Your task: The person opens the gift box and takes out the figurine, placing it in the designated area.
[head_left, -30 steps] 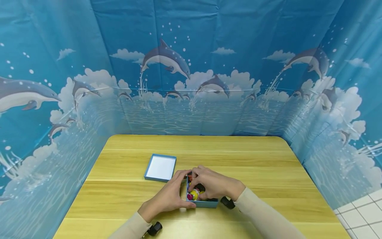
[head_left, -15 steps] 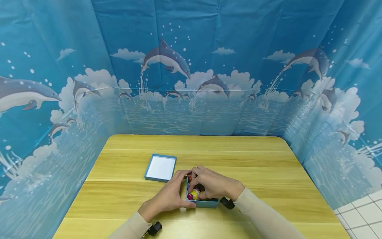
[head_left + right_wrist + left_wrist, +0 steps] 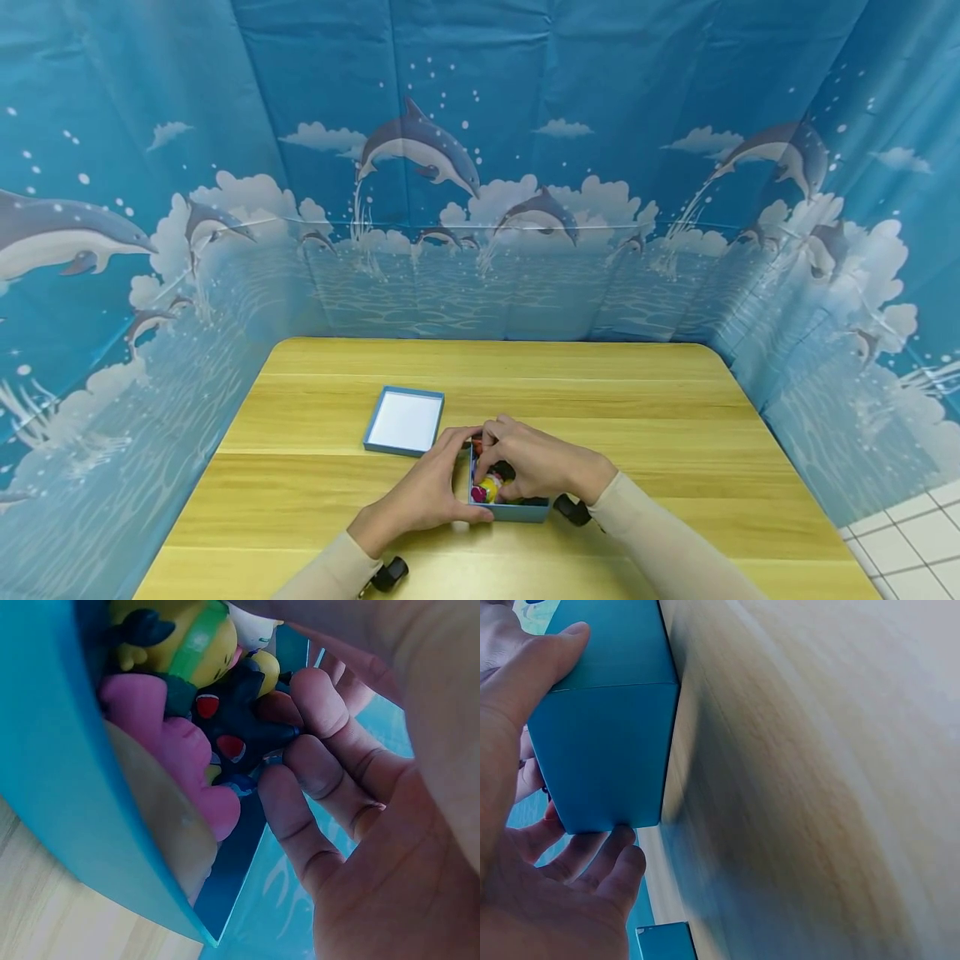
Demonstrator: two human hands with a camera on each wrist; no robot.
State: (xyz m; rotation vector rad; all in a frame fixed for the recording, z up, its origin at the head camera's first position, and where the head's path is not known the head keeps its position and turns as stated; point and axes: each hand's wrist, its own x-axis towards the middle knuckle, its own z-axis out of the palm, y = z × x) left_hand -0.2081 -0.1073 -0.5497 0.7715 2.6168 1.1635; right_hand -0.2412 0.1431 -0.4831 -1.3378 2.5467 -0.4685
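Observation:
A blue open box (image 3: 517, 513) stands on the table, holding several small toy figures. My left hand (image 3: 427, 492) grips its left end, thumb on the near wall and fingers at the far wall; the left wrist view shows the box's end wall (image 3: 607, 750) between them. My right hand (image 3: 536, 462) reaches in from above, thumb and finger around a yellow toy figure (image 3: 489, 486). The right wrist view shows a yellow figure with a green band (image 3: 201, 652), a pink figure (image 3: 161, 735) and a black figure with red spots (image 3: 251, 724), its fingertips close by the black one.
A blue box lid (image 3: 405, 421) lies with its white inside up, behind and left of the box. The wooden table (image 3: 637, 392) has a dolphin-print curtain (image 3: 480, 283) around its back and sides. White floor tiles (image 3: 900, 533) show at the right.

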